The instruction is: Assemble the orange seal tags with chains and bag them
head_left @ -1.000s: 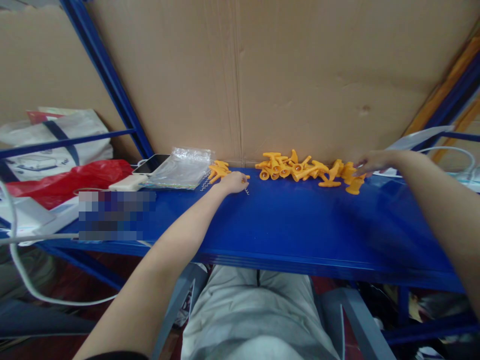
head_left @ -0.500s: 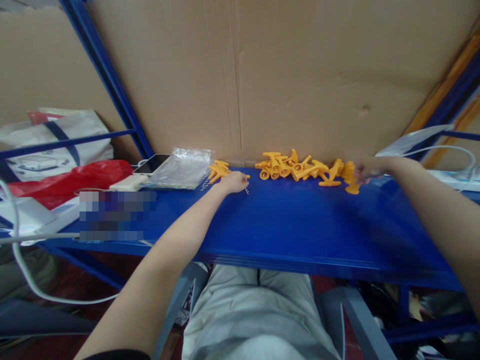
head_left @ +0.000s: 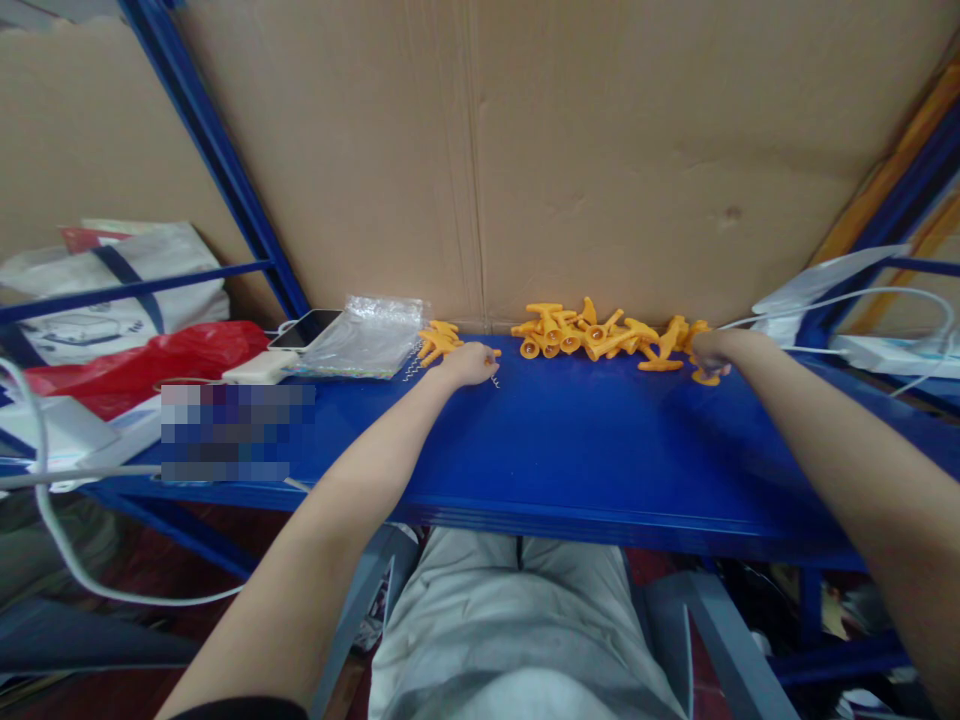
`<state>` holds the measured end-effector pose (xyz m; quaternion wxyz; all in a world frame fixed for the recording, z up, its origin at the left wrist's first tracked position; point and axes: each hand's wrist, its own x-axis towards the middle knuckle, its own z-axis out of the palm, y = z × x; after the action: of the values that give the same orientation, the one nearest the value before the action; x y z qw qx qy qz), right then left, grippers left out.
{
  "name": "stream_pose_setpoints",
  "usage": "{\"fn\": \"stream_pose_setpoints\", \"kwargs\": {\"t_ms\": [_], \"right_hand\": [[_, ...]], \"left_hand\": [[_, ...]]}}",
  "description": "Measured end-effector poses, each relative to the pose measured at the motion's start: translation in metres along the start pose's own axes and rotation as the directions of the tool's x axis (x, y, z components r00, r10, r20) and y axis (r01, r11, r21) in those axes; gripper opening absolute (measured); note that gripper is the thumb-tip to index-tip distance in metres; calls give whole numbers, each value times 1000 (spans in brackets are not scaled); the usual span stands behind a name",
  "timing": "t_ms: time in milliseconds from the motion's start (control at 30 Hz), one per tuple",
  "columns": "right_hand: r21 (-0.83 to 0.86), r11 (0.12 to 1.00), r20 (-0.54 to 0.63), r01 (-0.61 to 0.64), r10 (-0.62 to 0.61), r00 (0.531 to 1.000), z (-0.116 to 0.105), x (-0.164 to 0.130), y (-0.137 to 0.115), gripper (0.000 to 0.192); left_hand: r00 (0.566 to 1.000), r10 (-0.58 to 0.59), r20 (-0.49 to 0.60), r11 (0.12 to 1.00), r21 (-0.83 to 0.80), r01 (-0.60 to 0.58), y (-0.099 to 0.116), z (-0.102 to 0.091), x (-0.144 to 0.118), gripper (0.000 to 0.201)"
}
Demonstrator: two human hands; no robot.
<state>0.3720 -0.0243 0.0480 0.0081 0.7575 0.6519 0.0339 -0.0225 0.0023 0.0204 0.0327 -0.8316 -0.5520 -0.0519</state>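
Note:
My left hand point(head_left: 472, 364) is closed around a corkscrew; a bit of its yellow handle point(head_left: 496, 352) and its metal spiral point(head_left: 496, 381) stick out past the fingers. Close behind its wrist lie several more yellow corkscrews point(head_left: 441, 340), their spirals pointing toward the front. At the right end of a heap of yellow plastic T-shaped pieces point(head_left: 592, 336), some with hollow round ends, is my right hand point(head_left: 714, 350). Its fingers are curled down over a yellow plastic piece point(head_left: 705, 379), mostly hidden by the hand.
Clear plastic bags point(head_left: 367, 338) lie left of the corkscrews, beside a phone point(head_left: 306, 328) and a white block point(head_left: 259, 367). A red bag point(head_left: 165, 362) and white cables point(head_left: 56, 550) are at far left. Cardboard point(head_left: 600, 150) stands behind the blue table point(head_left: 540, 460).
My right hand has shifted left and slightly down, over the yellow piece at the heap's end. My left hand stays put with the corkscrew.

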Motion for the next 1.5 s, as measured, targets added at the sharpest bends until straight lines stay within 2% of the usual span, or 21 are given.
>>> {"fn": "stream_pose_setpoints", "kwargs": {"t_ms": [100,167,300,433,567,633,800,1067,1267,1500], "right_hand": [[-118,990,92,-78,89,992,2,3,-4,23],[-170,980,112,-101,121,986,2,2,-8,24],[-244,958,99,-149,178,979,2,-6,-20,28],[-295,939,80,-178,210,974,2,-20,-36,23],[-266,939,64,-217,242,968,1,-31,-44,42],[-243,941,26,-237,251,968,0,-33,-44,47],[-227,947,-161,-226,192,968,-6,-38,-45,44],[-128,948,-386,-291,223,895,-23,-58,-63,45],[-114,975,-522,-188,103,847,-22,-57,-60,43],[-154,983,-620,-102,-16,784,-19,-52,-57,37]], "left_hand": [[1000,3,-5,1000,-9,-3,0,1,0,32],[1000,1,-16,1000,-18,-2,0,1,1,30],[1000,-10,-11,1000,-6,10,0,1,1,30],[1000,-8,7,1000,-12,8,1,0,0,31],[1000,-1,13,1000,-17,1,2,-2,-1,31],[1000,-2,12,1000,-17,2,2,-1,-1,30],[1000,-7,7,1000,-29,7,1,0,0,29],[1000,-2,-2,999,-38,2,1,1,1,29],[1000,5,-17,999,-40,-6,-1,2,2,28],[1000,3,-17,1000,-23,-3,-2,4,3,28]]}}
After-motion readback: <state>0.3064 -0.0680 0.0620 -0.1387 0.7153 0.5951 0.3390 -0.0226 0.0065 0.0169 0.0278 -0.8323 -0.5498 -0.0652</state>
